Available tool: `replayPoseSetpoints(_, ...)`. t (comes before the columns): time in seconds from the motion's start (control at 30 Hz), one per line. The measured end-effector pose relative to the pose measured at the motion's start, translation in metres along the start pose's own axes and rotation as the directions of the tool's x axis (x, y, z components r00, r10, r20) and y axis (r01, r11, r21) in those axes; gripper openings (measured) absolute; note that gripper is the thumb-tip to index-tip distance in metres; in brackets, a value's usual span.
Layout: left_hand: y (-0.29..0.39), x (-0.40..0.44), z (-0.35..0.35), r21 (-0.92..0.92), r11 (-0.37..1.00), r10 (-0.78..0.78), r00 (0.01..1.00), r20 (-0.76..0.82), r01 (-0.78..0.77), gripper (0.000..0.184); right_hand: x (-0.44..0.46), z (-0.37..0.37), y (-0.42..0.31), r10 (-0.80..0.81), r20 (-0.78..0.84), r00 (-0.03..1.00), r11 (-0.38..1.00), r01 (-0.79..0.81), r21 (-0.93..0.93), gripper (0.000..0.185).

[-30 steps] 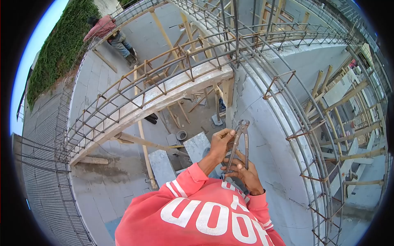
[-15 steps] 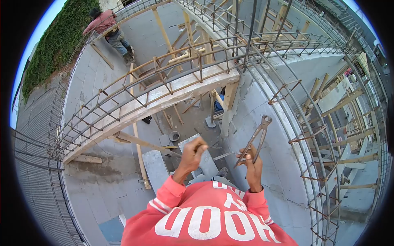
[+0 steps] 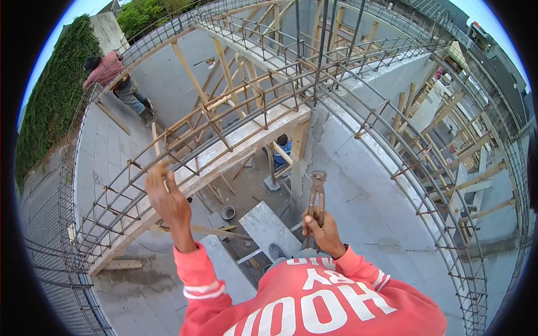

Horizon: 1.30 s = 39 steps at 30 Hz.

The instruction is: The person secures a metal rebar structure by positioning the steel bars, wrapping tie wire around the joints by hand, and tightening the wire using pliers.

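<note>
Long concrete beam [image 3: 252, 140] with a rebar cage [image 3: 224, 134] along its top; left hand [image 3: 170, 205] is up near the cage, fingers too blurry to tell; right hand [image 3: 323, 228] has its fingers wrapped round the pincers [image 3: 316, 189], head pointing up, left of the right-hand wall [image 3: 364, 196].

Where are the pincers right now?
In the head view, the pincers are just right of centre, gripped head-up in the right hand, in front of the grey wall.
</note>
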<state>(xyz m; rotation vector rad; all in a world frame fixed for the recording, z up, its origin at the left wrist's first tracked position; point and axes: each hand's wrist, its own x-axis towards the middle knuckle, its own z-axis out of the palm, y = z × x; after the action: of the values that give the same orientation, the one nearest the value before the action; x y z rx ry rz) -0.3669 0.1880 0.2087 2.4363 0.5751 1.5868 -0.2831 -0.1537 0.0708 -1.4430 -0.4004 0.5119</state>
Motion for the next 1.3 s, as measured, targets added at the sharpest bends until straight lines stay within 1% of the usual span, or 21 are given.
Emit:
replayPoseSetpoints(0.1,-0.027,0.028,0.015,0.096,0.995,0.024,0.996,0.083,-0.032,0.016,-0.005,0.018,0.002,-0.043,0.016,0.999,0.993,0.044,-0.11,0.02)
replayPoseSetpoints(0.17,-0.039,0.034,0.026,0.15,0.988,0.02,0.994,0.11,-0.036,0.015,-0.007,0.024,0.002,-0.119,-0.077,0.99,0.884,0.07,-0.463,0.019)
replayPoseSetpoints(0.2,-0.043,0.035,0.025,0.152,0.988,-0.053,0.987,0.149,0.03,0.014,-0.006,0.023,-0.005,-0.125,-0.081,0.989,0.885,0.075,-0.459,0.019)
replayPoseSetpoints(0.27,-0.049,0.036,0.027,0.137,0.99,-0.048,0.987,0.154,0.027,0.015,0.001,0.01,-0.034,-0.208,-0.246,0.947,0.79,0.014,-0.613,0.019)
replayPoseSetpoints(0.33,-0.053,0.032,0.033,0.139,0.99,-0.005,0.996,0.091,-0.008,0.018,0.011,-0.022,-0.06,-0.399,-0.246,0.883,0.664,0.093,-0.742,0.022)
replayPoseSetpoints(0.37,-0.047,0.034,0.032,0.134,0.991,-0.009,0.994,0.105,-0.005,0.018,0.017,-0.037,-0.077,-0.453,-0.259,0.853,0.654,0.12,-0.747,0.023)
replayPoseSetpoints(0.4,-0.037,0.039,0.028,0.069,0.994,-0.097,0.989,0.114,0.09,0.021,0.021,-0.049,-0.094,-0.503,-0.269,0.822,0.64,0.144,-0.755,0.024)
replayPoseSetpoints(0.43,-0.033,0.038,0.024,0.006,0.982,-0.187,0.974,0.128,0.188,0.023,0.024,-0.057,-0.115,-0.495,-0.294,0.817,0.674,0.147,-0.724,0.025)
replayPoseSetpoints(0.5,-0.039,0.036,0.026,0.025,0.986,-0.166,0.981,0.105,0.164,0.021,0.019,-0.06,-0.148,-0.516,-0.309,0.799,0.692,0.177,-0.7,0.026)
replayPoseSetpoints(0.57,-0.046,0.037,0.031,0.101,0.994,-0.057,0.997,0.061,0.05,0.02,0.02,-0.054,-0.168,-0.503,-0.428,0.751,0.83,0.282,-0.481,0.026)
replayPoseSetpoints(0.67,-0.045,0.039,0.037,0.089,0.993,-0.087,0.995,0.046,0.083,0.017,0.031,-0.042,-0.172,-0.553,-0.382,0.74,0.827,0.432,-0.36,0.026)
replayPoseSetpoints(0.73,-0.051,0.035,0.03,0.115,0.989,-0.101,0.994,0.049,0.095,0.015,0.039,-0.015,-0.166,-0.528,-0.351,0.774,0.846,0.439,-0.304,0.026)
replayPoseSetpoints(0.8,-0.049,0.041,0.016,-0.03,0.993,-0.109,0.981,0.16,0.115,0.015,0.048,0.013,-0.158,-0.507,-0.325,0.798,0.861,0.458,-0.221,0.027)
replayPoseSetpoints(0.83,-0.049,0.041,0.008,-0.011,0.993,-0.119,0.981,0.151,0.122,0.015,0.05,0.025,-0.15,-0.505,-0.308,0.806,0.863,0.461,-0.209,0.027)
replayPoseSetpoints(0.9,-0.044,0.046,0.004,-0.099,0.978,-0.159,0.965,0.211,0.183,0.013,0.053,0.042,-0.129,-0.439,-0.216,0.872,0.889,0.387,-0.245,0.029)
replayPoseSetpoints(0.97,-0.053,0.051,0.007,-0.128,0.978,-0.141,0.974,0.176,0.164,0.016,0.048,0.068,-0.104,-0.319,-0.198,0.927,0.939,0.281,-0.196,0.032)
replayPoseSetpoints(1.03,-0.056,0.051,0.006,-0.075,0.992,-0.09,0.987,0.135,0.101,0.018,0.043,0.081,-0.073,-0.188,-0.088,0.978,0.975,0.175,-0.134,0.033)
replayPoseSetpoints(1.07,-0.063,0.048,0.008,-0.112,0.984,-0.114,0.975,0.193,0.137,0.02,0.04,0.085,-0.058,-0.119,-0.037,0.992,0.98,0.112,-0.163,0.031)
replayPoseSetpoints(1.17,-0.055,0.043,0.004,-0.039,0.984,-0.16,0.959,0.234,0.174,0.019,0.034,0.092,-0.027,-0.019,0.078,0.997,0.969,0.037,-0.243,0.028)
replayPoseSetpoints(1.2,-0.056,0.044,0.006,-0.088,0.974,-0.188,0.959,0.212,0.21,0.02,0.032,0.094,-0.021,0.021,0.146,0.989,0.956,0.023,-0.293,0.027)
replayPoseSetpoints(1.3,-0.052,0.044,0.011,-0.034,0.984,-0.167,0.976,0.14,0.173,0.021,0.029,0.093,-0.014,0.052,0.156,0.986,0.972,-0.014,-0.233,0.025)
